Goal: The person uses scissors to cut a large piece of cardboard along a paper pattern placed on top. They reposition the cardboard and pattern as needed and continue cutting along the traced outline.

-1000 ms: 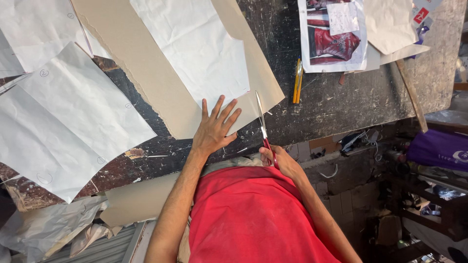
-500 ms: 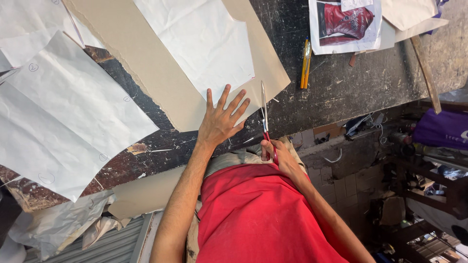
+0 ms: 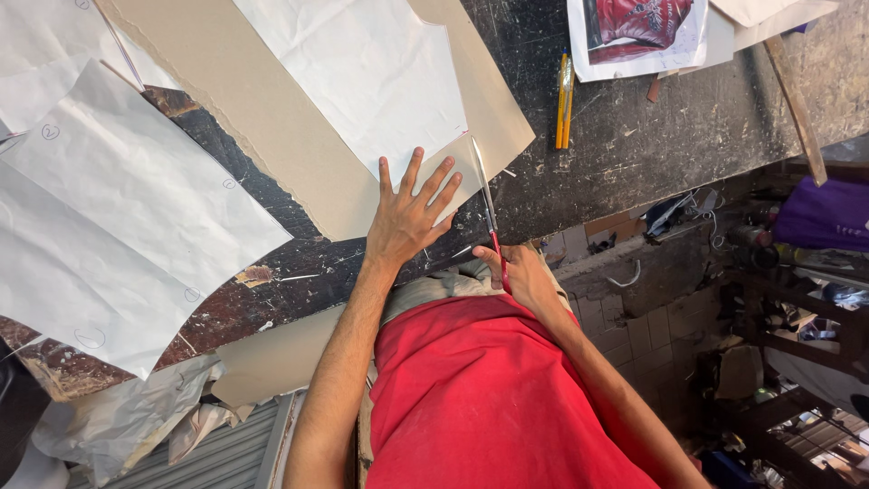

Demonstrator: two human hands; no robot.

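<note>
My left hand lies flat with fingers spread on the near corner of a tan cardboard sheet, touching the edge of a white paper pattern piece that rests on it. My right hand grips red-handled scissors at the table's near edge. Their blades point away from me along the right edge of the cardboard corner, right beside my left fingers.
A large white paper piece lies at the left on the dark scuffed table. Two yellow pencils and a printed picture sheet lie farther back. Crumpled paper lies below left; cluttered shelves stand at the right.
The view has shifted a little. My left hand stays spread on the cardboard corner and my right hand keeps the scissors beside it, blades still along the cardboard edge.
</note>
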